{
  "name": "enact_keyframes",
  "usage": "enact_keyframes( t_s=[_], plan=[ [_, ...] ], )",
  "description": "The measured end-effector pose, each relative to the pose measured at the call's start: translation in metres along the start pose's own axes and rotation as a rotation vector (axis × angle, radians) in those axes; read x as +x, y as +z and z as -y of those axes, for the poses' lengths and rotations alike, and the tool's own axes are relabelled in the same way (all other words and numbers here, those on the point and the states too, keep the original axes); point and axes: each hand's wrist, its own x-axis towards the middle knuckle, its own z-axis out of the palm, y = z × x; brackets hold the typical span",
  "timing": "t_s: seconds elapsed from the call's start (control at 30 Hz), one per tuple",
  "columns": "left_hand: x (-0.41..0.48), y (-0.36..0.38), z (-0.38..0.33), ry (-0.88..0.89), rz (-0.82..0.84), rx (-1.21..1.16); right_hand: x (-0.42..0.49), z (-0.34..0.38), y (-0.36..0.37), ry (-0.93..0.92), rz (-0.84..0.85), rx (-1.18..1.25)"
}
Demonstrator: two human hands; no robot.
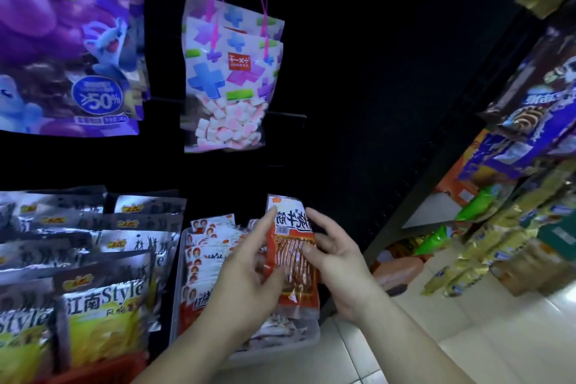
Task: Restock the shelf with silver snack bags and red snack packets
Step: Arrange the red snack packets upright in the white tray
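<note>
While upright, red pkt, L+R grips

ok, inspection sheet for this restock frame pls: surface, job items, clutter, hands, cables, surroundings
surface: dark shelf unit; its deck is hidden under stock.
job's things: silver snack bags in overlapping rows at left; red snack packets filed in a clear bin; held red packet upright over the bin's right side.
clutter: red basket edge, bottom left.
grippers: left hand and right hand both grip the held red packet.
cables: nothing seen.
surroundings: purple grape bag and marshmallow bag hanging above; side shelf of snacks at right; tiled floor.
</note>
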Motion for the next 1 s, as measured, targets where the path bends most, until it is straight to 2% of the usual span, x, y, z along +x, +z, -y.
enact_keyframes(
  t_s=[0.2,0.37,0.5,0.57,0.63,0.7,0.77,0.8,1.0],
  plan=[
    [0.001,0.002,-0.003,-0.117,-0.06,-0.12,0.003,-0.002,-0.012,-0.015,-0.084,0.011],
    [0.002,-0.002,0.008,-0.058,-0.158,-0.104,0.003,-0.01,-0.021,0.119,0.138,-0.165],
    [0.0,0.005,0.012,-0.069,-0.005,-0.12,0.004,-0.017,-0.013,0.076,0.085,-0.308],
    [0.0,0.006,0.018,-0.053,0.034,-0.063,0.006,-0.018,-0.008,0.062,0.022,-0.36],
    [0.003,0.003,0.024,0.033,-0.004,0.123,0.009,-0.014,-0.009,0.02,-0.114,-0.385],
    [0.004,0.001,0.036,0.168,-0.06,0.416,0.013,-0.007,-0.009,0.036,-0.163,-0.174],
    [0.002,0.003,0.054,0.24,-0.01,0.527,0.016,-0.002,-0.004,0.15,-0.1,0.075],
    [0.002,0.005,0.065,0.283,0.022,0.561,0.019,-0.003,0.0,0.192,-0.067,0.102],
    [0.004,0.003,0.113,0.451,0.202,0.743,0.058,-0.029,0.009,0.37,-0.176,-0.033]
  ],
)
